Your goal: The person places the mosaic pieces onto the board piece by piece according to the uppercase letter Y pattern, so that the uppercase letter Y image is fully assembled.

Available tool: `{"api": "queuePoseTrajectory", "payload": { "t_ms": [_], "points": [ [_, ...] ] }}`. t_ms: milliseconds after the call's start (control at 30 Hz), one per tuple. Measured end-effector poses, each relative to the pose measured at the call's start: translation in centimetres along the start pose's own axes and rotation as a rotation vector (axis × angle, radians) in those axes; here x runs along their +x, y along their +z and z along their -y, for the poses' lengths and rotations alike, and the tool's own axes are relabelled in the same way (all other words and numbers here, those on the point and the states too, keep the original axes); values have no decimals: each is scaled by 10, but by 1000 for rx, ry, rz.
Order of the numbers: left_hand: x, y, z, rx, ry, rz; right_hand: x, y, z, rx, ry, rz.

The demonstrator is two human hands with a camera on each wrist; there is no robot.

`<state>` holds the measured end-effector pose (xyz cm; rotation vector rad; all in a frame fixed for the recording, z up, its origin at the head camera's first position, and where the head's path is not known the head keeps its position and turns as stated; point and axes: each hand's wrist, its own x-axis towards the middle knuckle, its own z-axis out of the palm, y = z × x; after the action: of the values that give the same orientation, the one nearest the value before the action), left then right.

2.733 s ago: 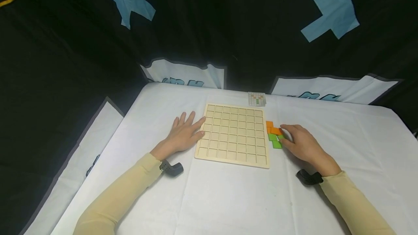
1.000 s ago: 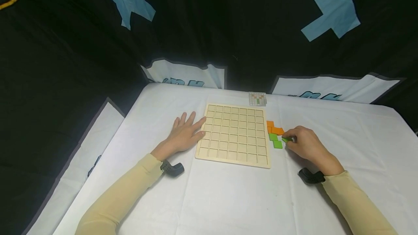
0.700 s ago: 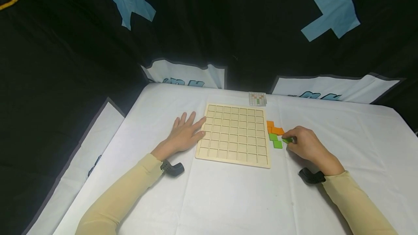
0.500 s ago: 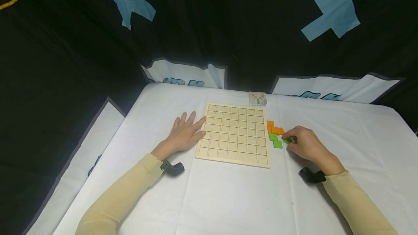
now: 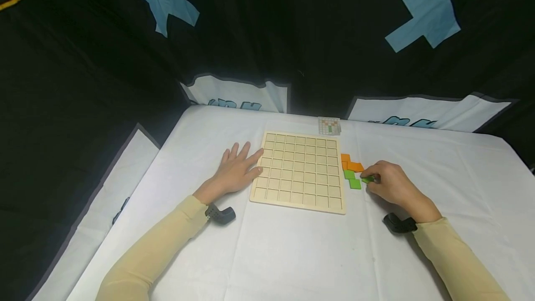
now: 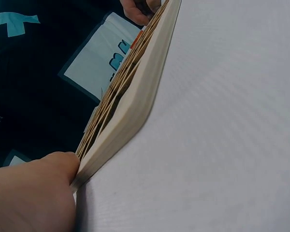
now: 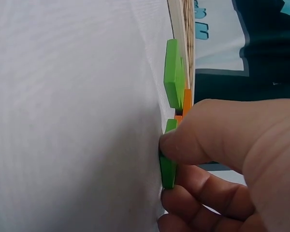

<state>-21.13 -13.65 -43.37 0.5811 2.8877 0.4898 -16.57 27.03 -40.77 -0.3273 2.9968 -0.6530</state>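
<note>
A wooden grid board (image 5: 298,171) lies flat on the white cloth. My left hand (image 5: 232,171) rests at its left edge with fingers spread, thumb and index touching the frame; in the left wrist view the thumb (image 6: 58,166) meets the board's corner. To the right of the board, my right hand (image 5: 390,182) pinches a green square tile (image 7: 168,164) between thumb and fingers, low against the cloth. Beside it lie two more green tiles (image 5: 355,184) and a few orange tiles (image 5: 355,166), close to the board's right edge.
A small clear card or case with a coloured grid pattern (image 5: 329,126) lies behind the board's far right corner. White cloth (image 5: 301,254) covers the table, and a dark curtain (image 5: 292,50) hangs behind it.
Since the earliest frame, the right hand has taken the green tile between its fingertips and shifted it slightly right, apart from the other green tiles. The left hand stays in place.
</note>
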Motion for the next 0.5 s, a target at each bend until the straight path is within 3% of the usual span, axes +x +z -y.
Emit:
{"api": "queuePoseTrajectory", "payload": {
  "t_ms": [500],
  "points": [
    [2,2,2,4,-9,2,0,-1,-4,-1,-18,-1]
  ]
}}
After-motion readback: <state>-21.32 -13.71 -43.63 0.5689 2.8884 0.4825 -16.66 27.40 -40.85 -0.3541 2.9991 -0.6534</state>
